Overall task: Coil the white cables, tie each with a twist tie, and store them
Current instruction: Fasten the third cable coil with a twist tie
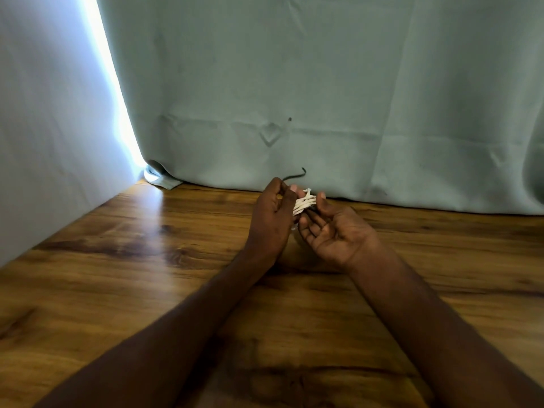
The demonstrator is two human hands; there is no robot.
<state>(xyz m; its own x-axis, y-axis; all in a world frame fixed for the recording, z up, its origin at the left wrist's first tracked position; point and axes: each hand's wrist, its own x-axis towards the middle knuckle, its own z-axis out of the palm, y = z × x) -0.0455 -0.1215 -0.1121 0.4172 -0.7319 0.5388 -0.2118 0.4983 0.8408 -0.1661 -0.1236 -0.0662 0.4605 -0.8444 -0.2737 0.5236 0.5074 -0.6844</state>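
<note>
Two hands were up over the wooden table [117,260], meeting around one small bundle of white cable [304,204] just in front of the pale green curtain [323,83]. The left hand [272,219] had its fingers curled around the near side of the coil, with what looked like a thin dark twist tie [295,175] poking up and out from its fingertips toward the curtain. The right hand [329,231] lay palm up under the bundle, thumb pressing on the far end of the loops and fingers cupping them, so I'd call both hands closed on the cable, though the exact pinch was a bit hidden. The coil sat off the table, held between the two hands, close to the curtain's bottom hem. Judging by how it bunched, the cable looked light, thin and springy, the kind that wants to pop back open the second you let go, so squeezing the loops across the middle seemed like the right place to hold it, and that's also where the tie should wrap. The tie itself looked like bendy wire, easy to twist but fiddly and easy to drop. Left of the curtain there was a bright strip of daylight beside a white wall [44,113].
</note>
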